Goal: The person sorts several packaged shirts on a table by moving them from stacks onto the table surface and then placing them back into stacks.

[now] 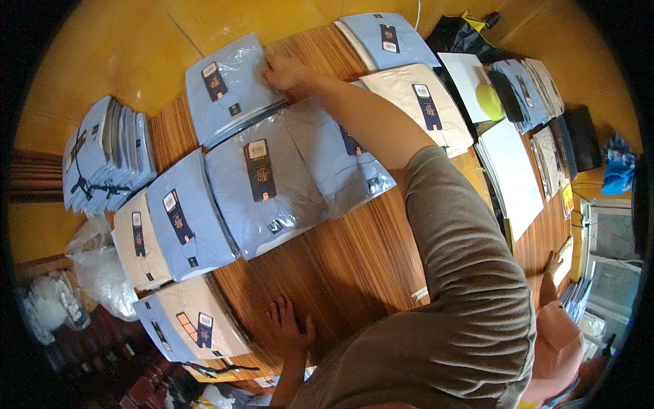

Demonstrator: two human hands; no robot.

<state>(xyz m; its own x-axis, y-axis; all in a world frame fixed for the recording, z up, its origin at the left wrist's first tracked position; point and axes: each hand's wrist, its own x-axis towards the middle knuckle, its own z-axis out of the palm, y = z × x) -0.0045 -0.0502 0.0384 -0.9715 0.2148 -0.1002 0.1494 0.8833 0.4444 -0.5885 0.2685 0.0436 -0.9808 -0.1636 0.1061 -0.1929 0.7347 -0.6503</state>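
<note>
My left hand (291,328) rests open on the wooden table (320,273), fingers spread and holding nothing. Stretched across to the far side, my right hand (286,72) grips the right edge of a light blue packaged shirt (238,85), which lies on top of a pile. The shirt is folded in a clear bag, with a dark tag on its front. Nearer to me are more bagged blue shirts (238,167), with another blue pile (327,146) partly under my right forearm. Part of the right fingers is hard to make out.
Blue shirts tied with dark cord (109,157) stand at the far left. Beige shirts (415,95) and white sheets (514,177) lie to the right, near a yellow-green round object (488,99). Clear plastic bags (102,266) hang off the left side. Another person (558,341) is at the lower right.
</note>
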